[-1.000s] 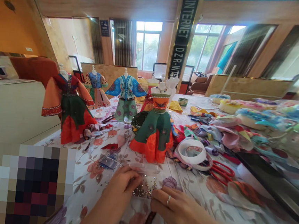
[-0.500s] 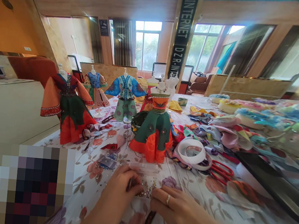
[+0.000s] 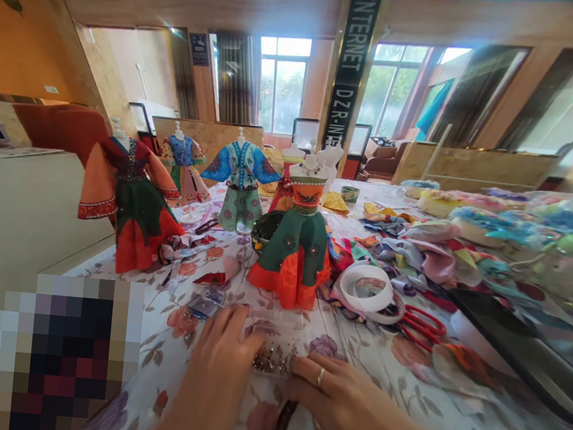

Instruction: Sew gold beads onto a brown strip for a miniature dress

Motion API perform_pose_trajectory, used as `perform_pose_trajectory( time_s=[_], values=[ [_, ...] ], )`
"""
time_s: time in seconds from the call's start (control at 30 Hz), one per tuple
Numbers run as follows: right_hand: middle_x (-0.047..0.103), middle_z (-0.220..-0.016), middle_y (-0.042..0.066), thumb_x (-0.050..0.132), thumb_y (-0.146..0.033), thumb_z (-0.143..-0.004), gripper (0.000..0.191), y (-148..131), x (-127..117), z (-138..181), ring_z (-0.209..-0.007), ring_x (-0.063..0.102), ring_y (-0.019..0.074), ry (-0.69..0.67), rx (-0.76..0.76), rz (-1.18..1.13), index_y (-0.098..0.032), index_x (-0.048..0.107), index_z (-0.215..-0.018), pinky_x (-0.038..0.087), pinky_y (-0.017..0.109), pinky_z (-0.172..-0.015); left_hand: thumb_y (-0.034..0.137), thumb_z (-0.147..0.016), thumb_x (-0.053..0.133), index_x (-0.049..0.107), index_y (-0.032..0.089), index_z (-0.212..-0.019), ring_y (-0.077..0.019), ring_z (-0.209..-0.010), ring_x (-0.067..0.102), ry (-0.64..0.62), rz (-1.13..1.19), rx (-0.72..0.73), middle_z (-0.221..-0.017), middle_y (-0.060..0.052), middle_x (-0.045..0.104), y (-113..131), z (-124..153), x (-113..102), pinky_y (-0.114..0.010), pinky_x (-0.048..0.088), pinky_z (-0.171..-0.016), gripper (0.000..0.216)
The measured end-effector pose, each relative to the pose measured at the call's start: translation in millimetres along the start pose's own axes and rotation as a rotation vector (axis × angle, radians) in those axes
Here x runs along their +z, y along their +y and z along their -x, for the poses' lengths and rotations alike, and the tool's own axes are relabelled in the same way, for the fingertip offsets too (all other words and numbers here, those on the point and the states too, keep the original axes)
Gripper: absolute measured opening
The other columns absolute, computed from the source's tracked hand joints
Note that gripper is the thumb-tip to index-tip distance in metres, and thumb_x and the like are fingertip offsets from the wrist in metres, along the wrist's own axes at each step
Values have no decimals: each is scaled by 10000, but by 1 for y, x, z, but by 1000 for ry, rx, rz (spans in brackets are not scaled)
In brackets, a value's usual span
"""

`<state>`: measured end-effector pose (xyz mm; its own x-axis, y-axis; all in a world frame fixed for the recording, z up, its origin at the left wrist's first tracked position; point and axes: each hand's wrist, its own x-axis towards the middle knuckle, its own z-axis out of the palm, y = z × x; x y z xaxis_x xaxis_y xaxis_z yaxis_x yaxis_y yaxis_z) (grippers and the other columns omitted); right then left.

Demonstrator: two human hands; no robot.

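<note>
A small clear plastic box full of loose rhinestones lies on the flowered tablecloth, its clear lid part raised at the far side. My left hand is closed round its left side, thumb at the inner edge. At the right side, my right hand, with a ring on it, has its curled fingers closed on the box edge; the fingertips are partly hidden. A dark brown strip runs from beneath my right hand towards me. Just beyond the box stands a small dress form in a green and orange dress.
More dressed doll forms stand behind, including one in red and green and one in blue. To the right lie a roll of white tape, red-handled scissors, fabric scraps and a black tray.
My left hand has opened from a pinch over the rhinestones and moved onto the box's left side. The dark piece in its fingers no longer shows. My right hand has barely moved.
</note>
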<state>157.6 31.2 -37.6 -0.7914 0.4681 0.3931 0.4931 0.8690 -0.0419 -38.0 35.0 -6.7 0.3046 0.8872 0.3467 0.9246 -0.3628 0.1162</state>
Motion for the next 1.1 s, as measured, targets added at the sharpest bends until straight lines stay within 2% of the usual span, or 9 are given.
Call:
perform_pose_trajectory(
  time_s=[0.13,0.3,0.47,0.57,0.7,0.8,0.87,0.97,1.1],
  values=[
    [613,-888,19,521,-116,-900,113,0,1,0,-785,547,152,-2,4,-6,-166,599,-965,419,252,-684,63,-804,526,722,197,-761,-326,-1015,515,96,-56,36,-1142,-125,594,-1,4,4,-485,478,-816,241],
    [618,-883,23,532,-112,-886,120,-2,-7,-2,-742,558,150,-4,23,-22,-173,595,-967,425,251,-647,73,-821,500,695,194,-702,-327,-1091,442,143,-18,27,-1253,-105,525,-3,4,4,-500,447,-869,258],
    [633,-975,18,536,-52,-877,193,-3,-15,-3,-809,596,145,-88,104,-127,-200,585,-992,456,239,-710,143,-853,477,685,222,-724,-256,-933,513,220,147,-56,-998,-66,596,-2,0,-4,-413,468,-816,257],
    [644,-953,22,522,-42,-883,169,-2,-12,-4,-811,612,147,-58,146,-232,-190,599,-911,465,230,-696,202,-801,542,679,223,-672,-214,-794,579,200,412,-151,-851,-32,633,1,-5,-11,-344,478,-733,190],
    [645,-892,26,548,-68,-875,153,0,-12,-8,-782,623,135,141,308,-523,-181,632,-816,464,224,-712,255,-693,642,688,221,-630,-172,-632,615,-97,886,-361,-658,12,677,6,-10,-20,-267,472,-629,86],
    [633,-861,10,630,-99,-824,115,1,-15,-12,-795,611,124,284,432,-834,-192,654,-759,445,207,-708,223,-629,670,716,218,-615,-154,-599,621,-209,1116,-454,-603,20,693,10,-11,-20,-228,464,-597,48],
    [623,-831,-7,693,-191,-788,78,0,-16,-14,-733,579,106,341,526,-1078,-201,654,-720,424,199,-650,185,-591,678,727,221,-592,-148,-590,627,-209,1187,-457,-597,18,704,12,-10,-17,-218,466,-591,61],
    [605,-795,-21,734,-334,-750,162,-2,-15,-15,-640,501,78,355,644,-1397,-200,651,-714,377,190,-581,159,-566,695,738,243,-573,-139,-577,636,-128,1265,-428,-585,21,709,14,-9,-11,-201,474,-573,95],
    [566,-701,-30,755,-414,-716,257,-8,-14,-15,-611,450,71,289,708,-1570,-178,654,-725,323,191,-559,123,-574,706,745,272,-559,-110,-575,643,7,1320,-358,-582,31,710,16,-6,-5,-156,475,-560,154]
  ],
)
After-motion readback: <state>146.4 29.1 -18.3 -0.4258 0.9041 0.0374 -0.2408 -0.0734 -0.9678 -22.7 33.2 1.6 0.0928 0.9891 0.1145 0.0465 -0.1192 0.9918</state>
